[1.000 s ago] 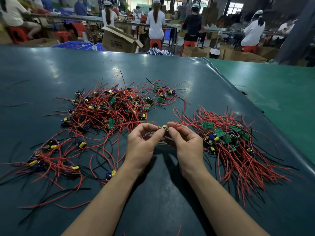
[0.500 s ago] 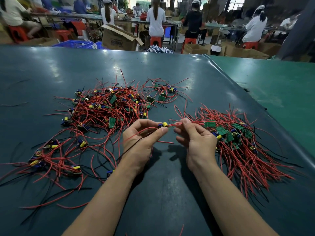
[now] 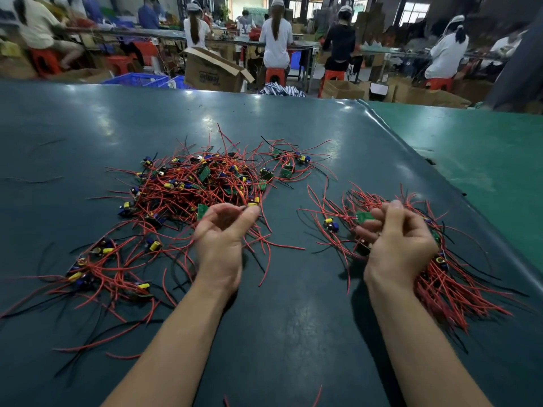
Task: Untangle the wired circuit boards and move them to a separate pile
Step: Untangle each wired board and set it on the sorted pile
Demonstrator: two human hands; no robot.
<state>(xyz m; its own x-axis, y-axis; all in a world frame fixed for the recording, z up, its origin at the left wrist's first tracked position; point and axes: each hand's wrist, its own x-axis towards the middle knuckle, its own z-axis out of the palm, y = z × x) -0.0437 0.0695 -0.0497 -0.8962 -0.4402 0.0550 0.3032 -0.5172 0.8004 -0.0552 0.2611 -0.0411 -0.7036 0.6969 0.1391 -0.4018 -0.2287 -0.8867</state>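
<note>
Your right hand (image 3: 399, 245) pinched a small, light green circuit board (image 3: 365, 216) with floppy red wires above the sorted right pile (image 3: 440, 277), while your left hand (image 3: 223, 239) hung loosely curled, holding nothing I could see, so holding the stiff board looked best.

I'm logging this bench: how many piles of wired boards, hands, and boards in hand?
Piles of wired boards: 2 (tangled pile, separate pile)
Hands: 2 (left hand, right hand)
Boards in hand: 1 (green board, right hand)
Total: 5
</note>
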